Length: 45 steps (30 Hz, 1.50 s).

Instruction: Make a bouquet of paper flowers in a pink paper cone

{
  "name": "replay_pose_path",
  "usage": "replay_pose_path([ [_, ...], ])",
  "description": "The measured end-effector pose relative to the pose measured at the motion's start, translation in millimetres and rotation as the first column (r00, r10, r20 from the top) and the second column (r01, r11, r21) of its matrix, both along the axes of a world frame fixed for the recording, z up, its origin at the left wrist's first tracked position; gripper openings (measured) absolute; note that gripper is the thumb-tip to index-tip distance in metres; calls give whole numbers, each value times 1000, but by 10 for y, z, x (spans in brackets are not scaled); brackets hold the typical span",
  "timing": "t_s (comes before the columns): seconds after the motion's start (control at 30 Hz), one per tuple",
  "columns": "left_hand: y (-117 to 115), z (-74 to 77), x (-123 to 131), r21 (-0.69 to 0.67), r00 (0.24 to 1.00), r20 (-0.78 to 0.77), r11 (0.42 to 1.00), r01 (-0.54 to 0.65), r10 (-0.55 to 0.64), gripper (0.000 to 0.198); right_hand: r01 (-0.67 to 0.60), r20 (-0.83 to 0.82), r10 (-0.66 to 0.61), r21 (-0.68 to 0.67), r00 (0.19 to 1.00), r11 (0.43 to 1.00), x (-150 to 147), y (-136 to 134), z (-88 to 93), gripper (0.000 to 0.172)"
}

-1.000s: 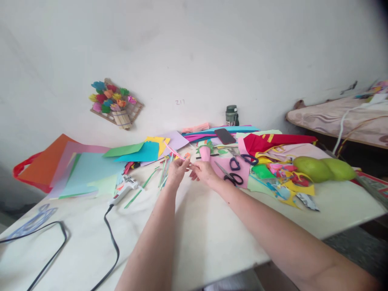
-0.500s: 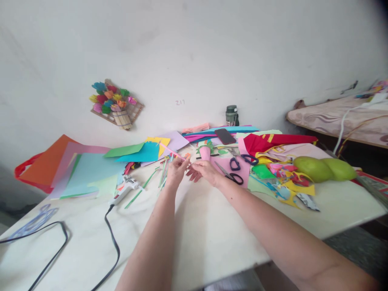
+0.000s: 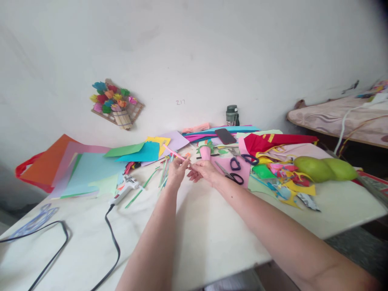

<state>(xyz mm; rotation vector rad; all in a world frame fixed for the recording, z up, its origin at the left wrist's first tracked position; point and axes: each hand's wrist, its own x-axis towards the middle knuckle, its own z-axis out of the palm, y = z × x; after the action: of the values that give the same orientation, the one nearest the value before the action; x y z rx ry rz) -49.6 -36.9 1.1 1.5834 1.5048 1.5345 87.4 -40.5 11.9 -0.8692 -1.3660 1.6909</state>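
Note:
A thin pink paper strip slants up and left from between my two hands above the table. My left hand pinches it near its lower end. My right hand meets the left at the fingertips, its thumb and finger closed at the strip's end and the other fingers loosely curled. Just beyond the right hand stands a pink paper piece with green trim. Scissors with black handles lie on pink paper right of my hands. Narrow green strips lie to the left.
A hot glue gun with a black cord rests at left, near stacked coloured sheets. Behind are a phone and a green bottle. On the right are paper scraps and large green fruits.
The pink strip's far end has shifted slightly to the right. Both hands stay nearly in place, fingertips still together.

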Motion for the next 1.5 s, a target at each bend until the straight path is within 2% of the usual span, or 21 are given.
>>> replay_pose_path([
  [0.17, -56, 73, 80, 183, 985, -126, 978, -97, 122, 25, 69, -55, -70, -23, 996, 997, -59, 10, -25, 22],
  [0.27, -90, 117, 118, 266, 970, -179, 958, -111, 162, 24, 21, -89, -25, -46, 996, 999, -19, 37, -24, 19],
  [0.43, -109, 129, 92, 211, 990, -118, 976, -49, 75, 23, -159, -194, 139, -94, 971, 983, 112, 46, 13, 21],
  [0.63, -101, 96, 68, 195, 997, -72, 981, 9, 5, 24, -206, -282, 167, -113, 945, 972, 154, 110, -49, 18],
  [0.8, -100, 97, 85, 270, 994, -83, 958, 93, -73, 23, -185, -317, 127, -160, 940, 970, 144, 176, -95, 14],
  [0.93, -104, 108, 95, 297, 988, -77, 943, 149, -131, 24, -81, -262, 24, -210, 965, 974, 106, 140, -53, 14],
  [1.03, -101, 109, 97, 308, 989, -97, 942, 134, -109, 24, -30, -234, -17, -195, 972, 980, 86, 104, -30, 13],
  [1.3, -93, 99, 75, 368, 971, -237, 923, 111, -23, 23, -52, -186, 26, -138, 982, 989, 129, 151, -92, 5],
  [1.4, -83, 87, 64, 372, 966, -257, 922, 112, -14, 22, -59, -165, 38, -124, 986, 991, 132, 159, -90, 10],
  [1.5, -71, 78, 71, 396, 958, -286, 912, 108, 11, 19, -3, -131, -13, -116, 991, 993, 114, 132, -51, 16],
])
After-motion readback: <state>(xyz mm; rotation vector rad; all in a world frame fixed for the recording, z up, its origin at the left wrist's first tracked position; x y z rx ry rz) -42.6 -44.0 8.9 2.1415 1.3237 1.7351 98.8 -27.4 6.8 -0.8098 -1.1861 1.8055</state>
